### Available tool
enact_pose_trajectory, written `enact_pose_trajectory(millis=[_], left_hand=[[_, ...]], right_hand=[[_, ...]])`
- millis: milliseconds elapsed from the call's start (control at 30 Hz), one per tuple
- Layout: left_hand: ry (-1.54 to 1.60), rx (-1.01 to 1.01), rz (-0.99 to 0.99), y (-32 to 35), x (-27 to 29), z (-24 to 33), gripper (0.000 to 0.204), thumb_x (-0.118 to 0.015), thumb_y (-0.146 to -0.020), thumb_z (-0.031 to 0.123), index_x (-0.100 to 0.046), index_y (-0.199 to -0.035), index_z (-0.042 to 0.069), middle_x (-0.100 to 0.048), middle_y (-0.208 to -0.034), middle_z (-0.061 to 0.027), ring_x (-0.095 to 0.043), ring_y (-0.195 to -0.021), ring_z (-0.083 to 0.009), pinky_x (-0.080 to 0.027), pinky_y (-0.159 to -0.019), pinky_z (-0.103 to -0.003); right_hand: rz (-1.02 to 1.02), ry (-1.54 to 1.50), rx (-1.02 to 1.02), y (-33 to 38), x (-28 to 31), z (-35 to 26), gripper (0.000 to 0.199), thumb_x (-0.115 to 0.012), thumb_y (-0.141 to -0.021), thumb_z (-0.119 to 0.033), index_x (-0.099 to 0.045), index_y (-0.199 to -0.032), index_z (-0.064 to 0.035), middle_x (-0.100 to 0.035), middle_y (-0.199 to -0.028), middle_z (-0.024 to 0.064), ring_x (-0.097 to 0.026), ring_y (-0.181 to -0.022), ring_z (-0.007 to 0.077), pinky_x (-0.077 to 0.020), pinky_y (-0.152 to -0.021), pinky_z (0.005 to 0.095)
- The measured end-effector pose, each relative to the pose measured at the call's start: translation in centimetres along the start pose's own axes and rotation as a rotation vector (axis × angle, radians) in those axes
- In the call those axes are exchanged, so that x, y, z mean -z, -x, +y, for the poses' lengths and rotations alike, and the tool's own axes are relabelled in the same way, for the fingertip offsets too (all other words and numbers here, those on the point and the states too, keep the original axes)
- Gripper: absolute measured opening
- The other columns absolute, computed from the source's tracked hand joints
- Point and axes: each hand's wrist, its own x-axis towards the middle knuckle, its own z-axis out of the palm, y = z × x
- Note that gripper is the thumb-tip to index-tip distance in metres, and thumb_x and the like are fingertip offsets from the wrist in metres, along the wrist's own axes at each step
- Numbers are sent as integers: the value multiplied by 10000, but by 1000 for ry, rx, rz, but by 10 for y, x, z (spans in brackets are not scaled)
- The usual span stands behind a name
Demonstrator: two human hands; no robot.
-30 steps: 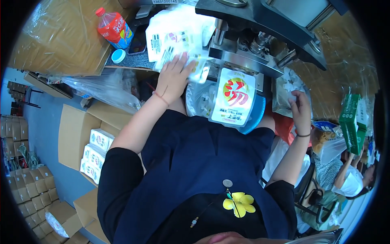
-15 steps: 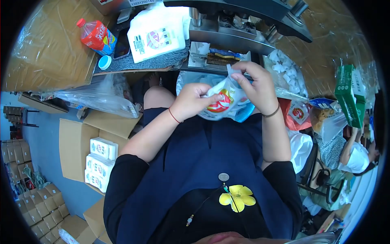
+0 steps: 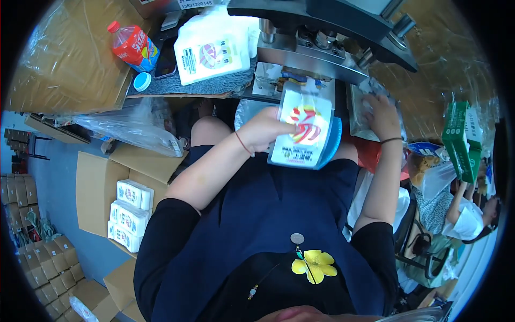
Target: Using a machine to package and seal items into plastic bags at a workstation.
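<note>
A white plastic packaging bag [image 3: 306, 145] with a red and yellow print lies upright in front of my lap. My left hand [image 3: 264, 130] is closed on its left side, thumb across the printed front. Behind and below the bag shows a blue-edged piece [image 3: 333, 142], mostly covered. Further right, my right hand [image 3: 383, 117] reaches down into a clear plastic tray [image 3: 355, 119] beside the machine. Its fingers point into the tray, where small white pieces lay; the fingertips are blurred, and whether they grip anything cannot be made out.
A metal press [image 3: 322, 59] stands ahead. Left of it are a stack of printed white bags [image 3: 206, 56], a red-capped drink bottle [image 3: 134, 45] and a blue cap [image 3: 142, 81]. An opened carton [image 3: 94, 188] holds white packs [image 3: 129, 217]. A green box [image 3: 462, 142] and another person [image 3: 465, 217] are right.
My right hand has let go of the bag's top and moved right into the tray. My left hand keeps the bag, now turned flatter with its print facing up.
</note>
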Motion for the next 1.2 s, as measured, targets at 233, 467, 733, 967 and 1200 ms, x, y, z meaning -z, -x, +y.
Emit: enact_pose_trajectory(millis=[233, 467, 733, 967, 1200], left_hand=[[-447, -275, 344, -6, 22, 16, 370, -711, -879, 108, -598, -1197, -42, -666, -1199, -190, -680, -1054, -257, -544, -901, -379], [-2081, -612, 825, 35, 109, 63, 719, -725, -848, 371, -448, -1450, 90, -400, -1494, -236, -417, -1350, -443, -344, -1091, -558], [-1151, -685, 706, 59, 96, 31, 202, -647, -922, 98, -698, -1104, 28, -713, -907, -85, -666, -849, -203, -519, -772, -318], [-822, -433, 361, 48, 30, 3, 202, -735, -916, 197, -718, -930, -4, -664, -755, 7, -554, -675, -38, -473, -608, -238], [-452, -308, 110, 35, -6, -22, 260, -607, -1012, 222, -671, -1110, -11, -721, -965, -42, -631, -867, -62, -523, -775, -255]], right_hand=[[60, 47, -134, -1, -16, -13, 246, -662, -881, -196, -641, -1116, -127, -568, -984, 185, -624, -954, 411, -510, -807, 486], [467, -135, -33, 16, -12, -10, 211, -608, -944, -185, -637, -1102, -49, -628, -1000, 180, -626, -927, 383, -501, -764, 456], [225, -545, 233, 24, 18, -106, 144, -535, -965, -98, -616, -1048, -12, -639, -978, 189, -621, -918, 366, -490, -784, 397], [253, -1113, 146, 7, 35, -137, 168, -597, -998, -143, -639, -1086, -6, -624, -890, 9, -538, -790, 64, -453, -722, 230], [179, -757, 346, 7, 37, -129, 187, -670, -935, -127, -675, -1089, -19, -677, -932, 60, -619, -859, 155, -483, -786, 283]])
